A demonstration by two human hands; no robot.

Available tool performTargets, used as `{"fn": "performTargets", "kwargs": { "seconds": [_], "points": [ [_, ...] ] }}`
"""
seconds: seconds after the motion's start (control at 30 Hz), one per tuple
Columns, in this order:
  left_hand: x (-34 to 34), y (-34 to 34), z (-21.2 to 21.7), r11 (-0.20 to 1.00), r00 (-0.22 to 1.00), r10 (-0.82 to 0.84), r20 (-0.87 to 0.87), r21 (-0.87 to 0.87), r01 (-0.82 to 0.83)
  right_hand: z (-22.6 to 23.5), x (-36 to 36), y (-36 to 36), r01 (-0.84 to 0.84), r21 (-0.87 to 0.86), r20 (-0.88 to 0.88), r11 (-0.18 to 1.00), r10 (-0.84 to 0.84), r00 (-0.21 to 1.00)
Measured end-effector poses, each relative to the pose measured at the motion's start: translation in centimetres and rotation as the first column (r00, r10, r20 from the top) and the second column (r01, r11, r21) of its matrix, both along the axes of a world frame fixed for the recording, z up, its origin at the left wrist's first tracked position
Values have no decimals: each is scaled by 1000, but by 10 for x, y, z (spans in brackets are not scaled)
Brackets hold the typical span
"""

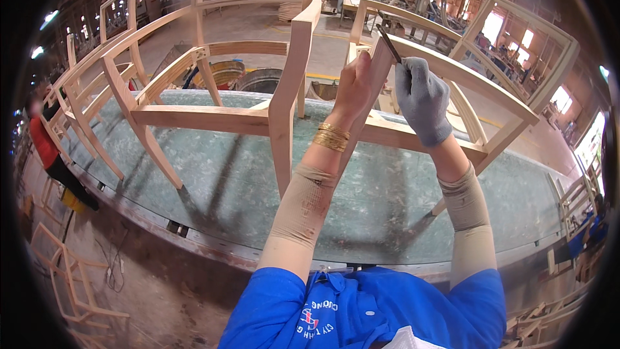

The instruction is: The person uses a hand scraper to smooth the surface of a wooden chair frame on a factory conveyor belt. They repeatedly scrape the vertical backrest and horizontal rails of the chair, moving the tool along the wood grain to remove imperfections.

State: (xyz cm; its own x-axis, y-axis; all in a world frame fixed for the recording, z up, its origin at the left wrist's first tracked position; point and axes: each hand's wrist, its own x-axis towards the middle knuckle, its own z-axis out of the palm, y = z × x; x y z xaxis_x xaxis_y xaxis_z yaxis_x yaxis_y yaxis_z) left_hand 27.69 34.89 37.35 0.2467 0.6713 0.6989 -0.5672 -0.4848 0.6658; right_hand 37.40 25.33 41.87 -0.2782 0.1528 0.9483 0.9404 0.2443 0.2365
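Observation:
My left hand, bare with gold bangles at the wrist, grips the upper end of a pale wooden chair leg that rises slanted in front of me. My right hand, in a grey glove, pinches a thin dark flat blade and sets it against the top of that leg. The leg belongs to an unfinished wooden chair frame lying on the grey-green worktable. A second bare chair frame stands to the left on the same table.
More unfinished chair frames line the table's left end, and others lie on the floor at lower left. A person in red bends at the far left. Another person in blue is at the right edge.

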Motion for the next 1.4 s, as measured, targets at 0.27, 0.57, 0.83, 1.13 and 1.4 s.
{"fn": "performTargets", "kwargs": {
  "seconds": [0.27, 0.57, 0.83, 1.13, 1.4],
  "points": [
    [5, 18, -13, 990, 990, 137, -12, 13, -137, 1, -6, 5, 7, 14, 18, 1000, -7, 1000],
    [6, 15, -10, 989, 988, 141, 57, 24, -143, 3, -11, 10, 24, 53, 39, 998, -26, 999],
    [3, 5, -4, 993, 994, 109, 10, 41, -110, -3, -2, 8, 70, 52, 53, 996, -72, 996],
    [4, 7, -4, 991, 992, 122, 14, 56, -122, 2, -10, 13, 16, 70, 69, 997, -21, 997],
    [7, 7, -6, 995, 995, 98, -2, 22, -98, -4, -1, 9, 35, 44, 74, 998, -38, 997]
  ]
}}
